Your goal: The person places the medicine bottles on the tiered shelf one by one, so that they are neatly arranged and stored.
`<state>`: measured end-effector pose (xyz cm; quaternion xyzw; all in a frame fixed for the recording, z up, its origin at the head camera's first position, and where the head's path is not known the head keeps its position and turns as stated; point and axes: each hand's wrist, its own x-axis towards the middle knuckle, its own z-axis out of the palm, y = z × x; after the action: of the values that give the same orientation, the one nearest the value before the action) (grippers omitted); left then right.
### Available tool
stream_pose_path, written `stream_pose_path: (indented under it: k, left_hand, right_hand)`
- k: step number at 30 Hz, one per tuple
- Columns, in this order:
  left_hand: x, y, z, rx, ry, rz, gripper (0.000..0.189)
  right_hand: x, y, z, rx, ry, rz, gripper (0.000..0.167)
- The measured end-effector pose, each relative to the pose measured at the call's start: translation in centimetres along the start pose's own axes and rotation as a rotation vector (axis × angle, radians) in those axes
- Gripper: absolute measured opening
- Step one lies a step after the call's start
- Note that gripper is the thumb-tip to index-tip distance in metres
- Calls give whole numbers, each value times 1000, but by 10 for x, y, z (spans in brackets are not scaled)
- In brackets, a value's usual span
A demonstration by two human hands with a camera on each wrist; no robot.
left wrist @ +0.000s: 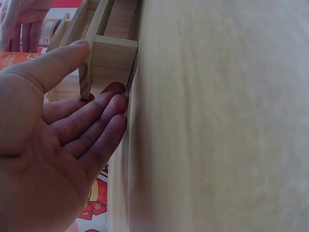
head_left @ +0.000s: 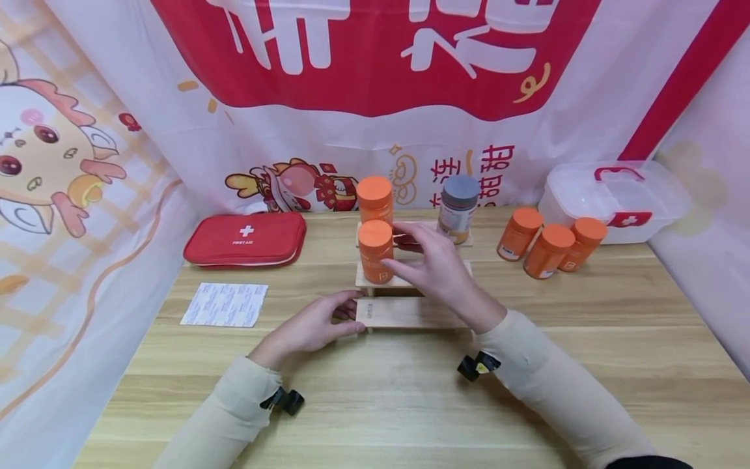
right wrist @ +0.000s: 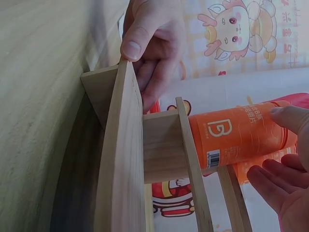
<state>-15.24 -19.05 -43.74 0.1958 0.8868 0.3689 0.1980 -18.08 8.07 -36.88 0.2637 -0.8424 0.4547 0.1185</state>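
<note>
A three-step wooden display rack stands on the table. My left hand grips the left end of its lowest step; in the left wrist view the thumb lies on the board and the fingers reach the end support. On the middle step, at the left, stands an orange bottle. My right hand is at its right side, thumb touching or almost touching it, the other fingers loosely extended and apart from it in the right wrist view. Behind, on the top step, are another orange bottle and a grey-capped bottle.
Right of the rack stand three orange bottles, before a clear first-aid box with a red handle. On the left lie a red first-aid pouch and a white printed sheet. A printed cloth hangs behind the table.
</note>
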Motion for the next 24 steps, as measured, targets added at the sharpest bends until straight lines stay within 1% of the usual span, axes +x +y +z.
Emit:
stream_pose_path:
  k: [3,7,8,14,17,19,24]
  left_hand:
    - [0,0,1,-1,3,-13,63]
    - [0,1,1,-8,6,-31,63]
    - [0,1,1,-5,6,-25,63]
    - [-1,-1,0,-10,5,-9,62]
    - [0,-3,1,-16,7,-11,63]
    - [0,-3,1,-20,5,-10,63]
    - [1,-3,1,-23,1,-16,63]
  right_hand:
    - [-5,1,-4,39,-9,16,63]
    - [-13,3,-13,36,0,13,60]
    - [-15,4,-15,33,1,11,59]
    - [-27,8,-30,18,14,-24,55]
    - [-34,10,-38,16,25,-50,54]
    - [-38,13,-43,11,42,-71,54]
    - [-49,22,-57,-22,120,-116,52]
